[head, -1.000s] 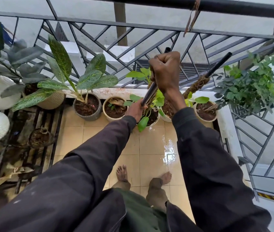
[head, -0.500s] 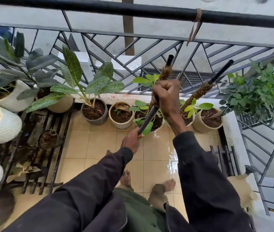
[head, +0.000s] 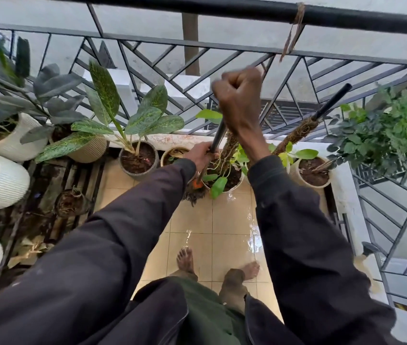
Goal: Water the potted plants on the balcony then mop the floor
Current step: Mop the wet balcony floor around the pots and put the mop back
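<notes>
We see both hands on the mop handle (head: 218,135), one above the other. The right hand (head: 237,98) is the upper one, raised in front of the railing (head: 222,11). It is clenched into a tight fist, and the top of the black handle runs up into it. The left hand (head: 201,156) sits lower and nearer the pots, its fingers wrapped round the same handle. Only a short bare stretch of handle shows between the two hands.

Below the left hand the handle slants down and a little leftward to an orange collar (head: 197,186). From there the dark, stringy mop head (head: 193,194) spreads onto the floor (head: 230,220). The mop head lies just beside the left side of the white pot (head: 233,188) that holds a leafy climber. It is in front of the row of pots along the railing and well ahead of our bare feet (head: 186,257). The tan tiles between the feet and the pots shine with wet streaks.
</notes>
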Action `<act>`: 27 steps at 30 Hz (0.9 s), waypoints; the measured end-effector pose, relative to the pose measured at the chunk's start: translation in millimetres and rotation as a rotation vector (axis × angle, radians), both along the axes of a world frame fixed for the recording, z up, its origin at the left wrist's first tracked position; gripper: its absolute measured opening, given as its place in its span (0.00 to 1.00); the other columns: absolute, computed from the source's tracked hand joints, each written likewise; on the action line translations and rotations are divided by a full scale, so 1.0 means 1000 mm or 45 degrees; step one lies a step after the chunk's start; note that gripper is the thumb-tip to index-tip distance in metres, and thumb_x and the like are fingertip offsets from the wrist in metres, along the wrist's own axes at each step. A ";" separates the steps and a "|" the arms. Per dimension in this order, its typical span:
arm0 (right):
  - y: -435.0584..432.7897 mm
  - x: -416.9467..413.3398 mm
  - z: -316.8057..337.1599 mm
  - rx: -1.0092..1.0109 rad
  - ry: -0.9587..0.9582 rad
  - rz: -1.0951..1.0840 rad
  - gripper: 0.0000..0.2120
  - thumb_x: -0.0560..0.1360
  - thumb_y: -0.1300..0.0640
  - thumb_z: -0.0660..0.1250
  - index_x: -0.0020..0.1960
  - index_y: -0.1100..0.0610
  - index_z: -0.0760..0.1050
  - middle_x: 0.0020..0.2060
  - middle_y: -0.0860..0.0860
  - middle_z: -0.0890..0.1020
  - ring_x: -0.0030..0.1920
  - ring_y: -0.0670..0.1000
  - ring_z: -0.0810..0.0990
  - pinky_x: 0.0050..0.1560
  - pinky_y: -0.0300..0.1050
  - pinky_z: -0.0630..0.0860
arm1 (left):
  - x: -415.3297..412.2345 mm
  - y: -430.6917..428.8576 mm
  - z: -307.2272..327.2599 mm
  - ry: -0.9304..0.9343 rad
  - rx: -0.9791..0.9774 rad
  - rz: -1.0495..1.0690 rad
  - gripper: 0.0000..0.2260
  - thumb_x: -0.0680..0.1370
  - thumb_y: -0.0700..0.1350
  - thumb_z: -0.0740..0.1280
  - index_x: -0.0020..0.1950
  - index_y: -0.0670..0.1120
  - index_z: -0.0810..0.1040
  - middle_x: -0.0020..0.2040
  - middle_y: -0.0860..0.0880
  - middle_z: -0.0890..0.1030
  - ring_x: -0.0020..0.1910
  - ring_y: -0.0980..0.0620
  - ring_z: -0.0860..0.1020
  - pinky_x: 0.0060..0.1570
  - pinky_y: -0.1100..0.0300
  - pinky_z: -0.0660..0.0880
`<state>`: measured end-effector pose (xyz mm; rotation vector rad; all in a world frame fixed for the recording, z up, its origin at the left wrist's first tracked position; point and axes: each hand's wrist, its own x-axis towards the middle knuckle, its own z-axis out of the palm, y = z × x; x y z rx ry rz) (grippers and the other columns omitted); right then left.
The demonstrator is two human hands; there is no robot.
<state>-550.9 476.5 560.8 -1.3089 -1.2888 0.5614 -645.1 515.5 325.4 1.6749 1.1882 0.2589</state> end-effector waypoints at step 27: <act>-0.009 0.006 0.004 -0.114 0.262 0.154 0.14 0.66 0.65 0.64 0.24 0.55 0.68 0.20 0.48 0.65 0.20 0.47 0.64 0.24 0.36 0.65 | -0.045 -0.042 0.020 0.168 0.121 -0.374 0.04 0.82 0.42 0.66 0.52 0.46 0.80 0.49 0.46 0.84 0.52 0.45 0.82 0.59 0.48 0.78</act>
